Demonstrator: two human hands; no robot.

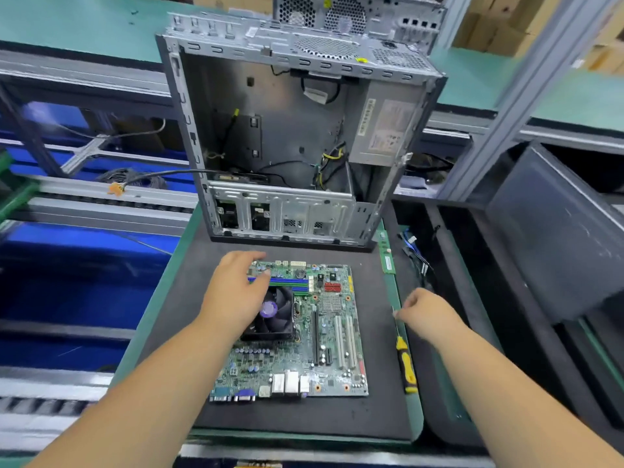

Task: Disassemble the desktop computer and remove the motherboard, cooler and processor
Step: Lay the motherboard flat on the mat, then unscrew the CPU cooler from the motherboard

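Observation:
The green motherboard [324,336] lies flat on the black mat [371,417], out of the case. Its black cooler [275,315] with a purple-centred fan sits on the board's left half; the processor is hidden beneath it. My left hand [233,292] rests with relaxed fingers over the board's far-left corner and the cooler's left edge. My right hand [427,314] hovers at the mat's right edge with loosely curled fingers, just above the shaft of a yellow-and-black screwdriver [407,364] lying there; whether it touches the tip is unclear. The opened grey case [290,136] stands behind the board.
A green memory stick [386,253] lies at the mat's far right. Black trays [506,298] with cables stand to the right, blue bins [67,265] and conveyor rails to the left. A loose cable with an orange connector [116,189] hangs left of the case. Another case [354,11] stands behind.

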